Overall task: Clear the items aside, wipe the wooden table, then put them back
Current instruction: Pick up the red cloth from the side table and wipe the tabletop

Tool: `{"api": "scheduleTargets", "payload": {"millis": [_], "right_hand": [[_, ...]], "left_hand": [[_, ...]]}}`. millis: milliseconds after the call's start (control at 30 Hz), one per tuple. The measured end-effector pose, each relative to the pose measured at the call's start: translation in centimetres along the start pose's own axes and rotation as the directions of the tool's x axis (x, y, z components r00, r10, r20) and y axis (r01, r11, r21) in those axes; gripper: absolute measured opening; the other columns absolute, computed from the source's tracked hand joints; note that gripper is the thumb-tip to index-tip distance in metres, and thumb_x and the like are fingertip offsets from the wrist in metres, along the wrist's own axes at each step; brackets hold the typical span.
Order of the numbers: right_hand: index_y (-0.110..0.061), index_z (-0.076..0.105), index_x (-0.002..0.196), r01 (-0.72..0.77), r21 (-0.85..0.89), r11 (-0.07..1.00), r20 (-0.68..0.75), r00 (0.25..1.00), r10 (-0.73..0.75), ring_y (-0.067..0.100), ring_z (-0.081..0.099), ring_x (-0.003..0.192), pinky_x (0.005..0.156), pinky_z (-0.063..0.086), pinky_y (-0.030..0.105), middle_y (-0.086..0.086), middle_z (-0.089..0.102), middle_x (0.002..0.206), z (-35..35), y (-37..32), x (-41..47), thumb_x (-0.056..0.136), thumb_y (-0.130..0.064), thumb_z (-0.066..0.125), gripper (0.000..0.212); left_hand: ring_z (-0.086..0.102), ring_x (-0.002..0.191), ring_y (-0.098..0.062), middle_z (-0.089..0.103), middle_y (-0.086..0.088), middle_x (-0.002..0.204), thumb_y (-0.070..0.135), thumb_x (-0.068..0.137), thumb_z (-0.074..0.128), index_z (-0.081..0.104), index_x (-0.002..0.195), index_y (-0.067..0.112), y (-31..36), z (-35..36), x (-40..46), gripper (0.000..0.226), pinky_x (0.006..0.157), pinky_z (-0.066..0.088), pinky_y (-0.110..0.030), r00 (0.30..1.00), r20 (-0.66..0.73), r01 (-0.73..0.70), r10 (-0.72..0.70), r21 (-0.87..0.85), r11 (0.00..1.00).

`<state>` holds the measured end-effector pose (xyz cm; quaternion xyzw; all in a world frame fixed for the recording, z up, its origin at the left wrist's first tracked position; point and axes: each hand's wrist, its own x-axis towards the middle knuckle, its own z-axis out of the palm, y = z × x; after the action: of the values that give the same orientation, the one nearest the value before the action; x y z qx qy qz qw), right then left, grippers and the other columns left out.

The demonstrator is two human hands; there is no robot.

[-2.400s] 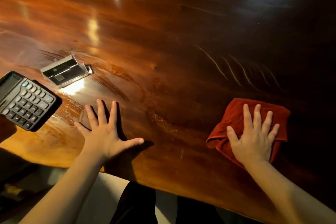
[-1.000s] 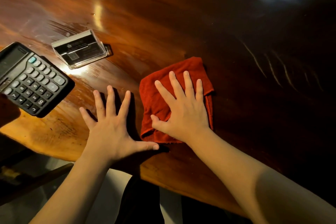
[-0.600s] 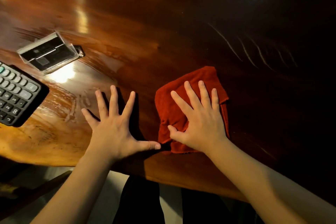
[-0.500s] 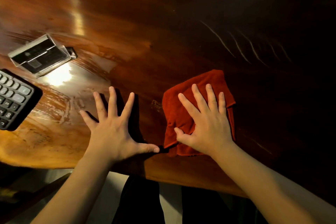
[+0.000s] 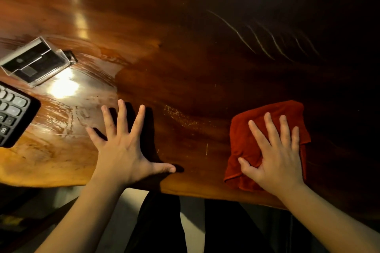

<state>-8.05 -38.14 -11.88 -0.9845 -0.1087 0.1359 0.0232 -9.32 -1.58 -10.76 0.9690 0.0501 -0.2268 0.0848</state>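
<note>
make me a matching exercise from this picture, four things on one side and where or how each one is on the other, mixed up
Things:
1. red cloth
2. calculator
3. clear card holder
4. left hand

Places or states:
A. far left, cut off by the picture edge
B. spread flat on bare wood
C. under the right hand
D. beyond the calculator, next to a bright glare on the table

Pairs: 1-C, 2-A, 3-D, 4-B

Dark trousers (image 5: pixel 158 222), pale floor (image 5: pixel 191 230) below
</note>
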Motion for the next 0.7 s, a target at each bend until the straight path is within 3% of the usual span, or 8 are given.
{"api": "scheduleTargets", "payload": {"millis": [333, 700], "right_hand": [[-0.029, 0.009, 0.163, -0.089, -0.027, 0.996, 0.027, 0.996, 0.089, 0.05, 0.002, 0.153, 0.116, 0.007, 0.075, 0.02, 0.009, 0.169, 0.1, -4.7, 0.2, 0.076, -0.074, 0.045, 0.104], [-0.03, 0.012, 0.162, 0.118, -0.057, 0.991, 0.047, 0.992, -0.115, 0.054, 0.005, 0.151, 0.114, 0.008, 0.077, 0.022, 0.012, 0.168, 0.3, -14.8, 2.1, 0.071, -0.078, 0.048, 0.109]], "left_hand": [[-0.006, 0.153, -0.051, 0.003, -0.021, 0.17, 0.114, 0.029, 0.04, 0.002, 0.164, 0.026, -3.7, 1.8, -4.7, 0.165, 0.102, 0.007, -0.087, 0.985, 0.004, 0.174, -0.174, -0.027, 0.984], [-0.013, 0.153, -0.049, -0.002, -0.02, 0.171, 0.114, 0.029, 0.037, 0.004, 0.164, 0.026, -5.6, 2.0, -5.6, 0.165, 0.102, 0.005, -0.087, 0.981, 0.003, 0.195, -0.195, -0.081, 0.977]]}}
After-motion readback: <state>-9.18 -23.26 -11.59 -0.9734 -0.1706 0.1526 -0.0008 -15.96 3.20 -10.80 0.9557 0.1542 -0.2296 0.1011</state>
